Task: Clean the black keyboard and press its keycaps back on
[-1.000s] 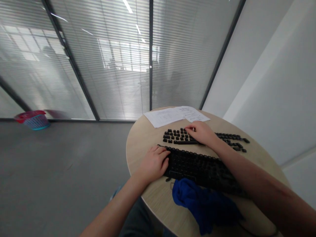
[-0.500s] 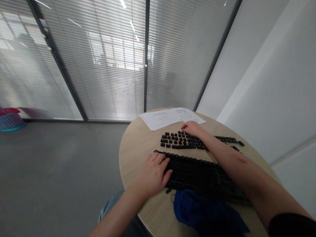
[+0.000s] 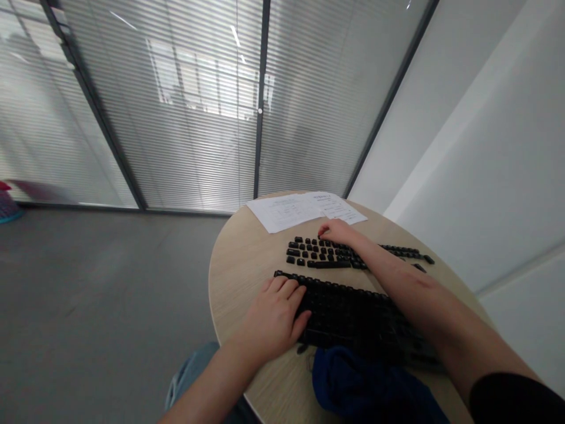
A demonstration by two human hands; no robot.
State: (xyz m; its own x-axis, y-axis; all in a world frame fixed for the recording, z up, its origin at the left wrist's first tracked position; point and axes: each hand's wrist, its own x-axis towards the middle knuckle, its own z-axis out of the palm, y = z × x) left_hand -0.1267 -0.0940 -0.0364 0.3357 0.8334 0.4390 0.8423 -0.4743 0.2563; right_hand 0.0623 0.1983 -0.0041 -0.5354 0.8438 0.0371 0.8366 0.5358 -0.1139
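Observation:
A black keyboard (image 3: pixel 348 312) lies near me on the round table. My left hand (image 3: pixel 276 315) grips its left end, fingers over the top and thumb towards the front edge. Beyond it, loose black keycaps (image 3: pixel 304 254) are laid out in rows, with a long space bar keycap (image 3: pixel 329 264) at their near side. My right hand (image 3: pixel 338 231) reaches across to the far row of keycaps, fingertips pinched on a small dark keycap (image 3: pixel 319 237). My right forearm hides part of the rows and of the keyboard's right side.
Printed sheets of paper (image 3: pixel 286 213) lie at the table's far side. A bunched blue cloth (image 3: pixel 353 383) sits at the near edge, against the keyboard. The wooden table (image 3: pixel 232 253) has a curved edge. Behind it stand a glass partition with blinds (image 3: pixel 198 147) and a white wall (image 3: pixel 498 147).
My right hand has shifted slightly left along the far row of keycaps, its fingers now down at a keycap. My left hand stays on the keyboard. The view has turned a little.

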